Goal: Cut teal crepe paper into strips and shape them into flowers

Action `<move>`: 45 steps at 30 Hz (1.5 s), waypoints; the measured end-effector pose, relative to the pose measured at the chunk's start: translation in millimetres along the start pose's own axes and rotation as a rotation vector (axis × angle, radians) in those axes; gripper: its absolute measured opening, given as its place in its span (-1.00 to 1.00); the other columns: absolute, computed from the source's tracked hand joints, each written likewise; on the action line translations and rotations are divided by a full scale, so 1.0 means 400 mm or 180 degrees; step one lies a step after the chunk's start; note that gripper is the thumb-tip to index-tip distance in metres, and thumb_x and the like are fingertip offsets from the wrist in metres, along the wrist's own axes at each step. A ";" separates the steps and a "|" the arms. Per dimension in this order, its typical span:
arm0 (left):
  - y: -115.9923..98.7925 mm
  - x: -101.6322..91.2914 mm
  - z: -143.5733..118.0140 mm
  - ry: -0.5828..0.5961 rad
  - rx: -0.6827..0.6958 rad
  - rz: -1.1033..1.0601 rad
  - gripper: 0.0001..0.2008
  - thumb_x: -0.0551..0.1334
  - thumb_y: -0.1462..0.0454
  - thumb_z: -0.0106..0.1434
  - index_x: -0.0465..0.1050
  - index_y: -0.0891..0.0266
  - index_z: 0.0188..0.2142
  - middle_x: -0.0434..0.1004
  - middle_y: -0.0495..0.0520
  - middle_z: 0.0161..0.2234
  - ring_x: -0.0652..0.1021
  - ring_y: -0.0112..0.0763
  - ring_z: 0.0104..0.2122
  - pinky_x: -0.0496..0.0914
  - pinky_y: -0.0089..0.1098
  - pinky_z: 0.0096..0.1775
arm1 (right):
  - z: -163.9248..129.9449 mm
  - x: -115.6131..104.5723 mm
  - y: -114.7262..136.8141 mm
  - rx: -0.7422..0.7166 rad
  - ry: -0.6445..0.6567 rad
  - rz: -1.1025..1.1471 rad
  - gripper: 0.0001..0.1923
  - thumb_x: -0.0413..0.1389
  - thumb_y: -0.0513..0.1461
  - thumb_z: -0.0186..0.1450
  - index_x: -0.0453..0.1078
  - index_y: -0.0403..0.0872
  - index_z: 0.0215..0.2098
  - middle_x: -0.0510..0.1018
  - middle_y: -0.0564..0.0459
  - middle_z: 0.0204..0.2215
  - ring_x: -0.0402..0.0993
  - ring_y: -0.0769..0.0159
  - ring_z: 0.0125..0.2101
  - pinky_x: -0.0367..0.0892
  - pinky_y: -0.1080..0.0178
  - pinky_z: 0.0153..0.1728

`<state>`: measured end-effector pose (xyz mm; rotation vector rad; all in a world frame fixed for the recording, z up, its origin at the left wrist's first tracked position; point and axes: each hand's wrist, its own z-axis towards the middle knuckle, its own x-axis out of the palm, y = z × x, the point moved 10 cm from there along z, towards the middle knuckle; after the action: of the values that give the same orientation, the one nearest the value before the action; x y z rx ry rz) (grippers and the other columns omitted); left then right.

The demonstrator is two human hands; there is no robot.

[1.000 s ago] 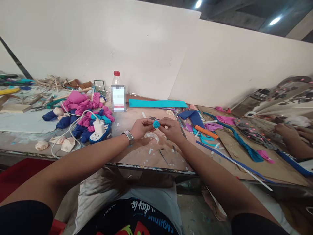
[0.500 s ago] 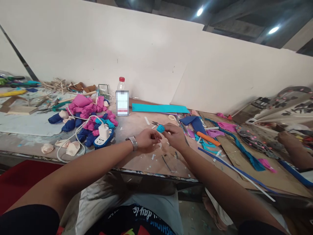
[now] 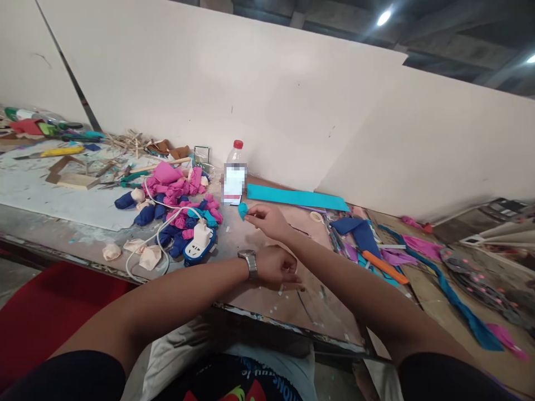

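Observation:
My right hand (image 3: 267, 220) reaches out to the left over the table and pinches a small rolled turquoise paper flower (image 3: 242, 210) between thumb and fingers. The flower hangs just right of a heap of pink, blue and turquoise paper rolls (image 3: 175, 203). My left hand (image 3: 278, 267), with a metal watch on its wrist, rests low near the table's front edge with its fingers curled loosely and nothing in it.
A plastic bottle with a red cap (image 3: 234, 174) stands behind the flower. A white charger on a blue power strip (image 3: 199, 240) lies by the heap. A turquoise sheet (image 3: 296, 197), an orange cutter (image 3: 384, 267) and coloured paper strips lie to the right. Wood scraps clutter the far left.
Both hands held the flower together before. Now my left hand has let go and dropped toward the table edge, and my right hand has carried the flower left toward the heap. The camera turned left.

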<state>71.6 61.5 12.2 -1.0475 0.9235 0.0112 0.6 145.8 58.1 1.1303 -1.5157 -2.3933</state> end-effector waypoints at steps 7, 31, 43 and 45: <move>-0.005 0.016 0.004 0.0108 0.0329 0.0221 -0.60 0.30 -0.04 0.26 0.48 0.23 -0.49 0.49 -0.02 -0.53 0.33 -0.50 -0.53 0.07 -0.40 -0.46 | 0.180 0.183 0.018 -0.0196 0.0563 -0.0093 -0.84 0.28 -0.16 0.23 0.59 -0.10 -0.37 0.64 0.07 -0.37 0.50 0.37 -0.40 0.31 0.34 -0.35; 0.006 0.025 0.015 -0.0040 0.0626 -0.0055 -0.59 0.22 0.02 0.33 0.37 0.20 -0.55 0.48 0.02 -0.56 0.40 -0.48 -0.52 0.19 -0.38 -0.42 | 0.117 0.039 0.027 -0.0917 0.1038 -0.1540 -0.76 0.11 -0.15 0.40 0.57 -0.07 -0.30 0.62 0.08 -0.42 0.47 0.37 -0.40 0.16 0.33 -0.35; -0.002 0.032 0.016 0.0113 0.0616 0.0424 -0.55 0.16 -0.02 0.37 0.41 0.23 -0.53 0.47 0.05 -0.52 0.37 -0.45 -0.51 0.12 -0.37 -0.42 | 0.104 -0.333 -0.310 0.0894 -0.0187 -0.3191 -0.81 0.16 -0.28 0.37 0.60 -0.10 -0.12 0.58 -0.18 -0.12 0.44 0.25 -0.29 0.13 0.23 -0.35; -0.007 0.032 0.010 0.0143 0.0630 0.0413 -0.55 0.16 -0.02 0.36 0.42 0.23 -0.52 0.48 0.07 -0.50 0.38 -0.44 -0.50 0.11 -0.36 -0.42 | 0.105 -0.340 -0.306 0.0964 -0.0407 -0.3158 -0.80 0.10 -0.28 0.40 0.58 -0.10 -0.13 0.60 -0.18 -0.14 0.44 0.25 -0.30 0.13 0.23 -0.34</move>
<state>83.7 57.9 6.5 -0.8065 1.0107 0.0040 108.7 298.2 41.3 2.2630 -1.6310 -2.8650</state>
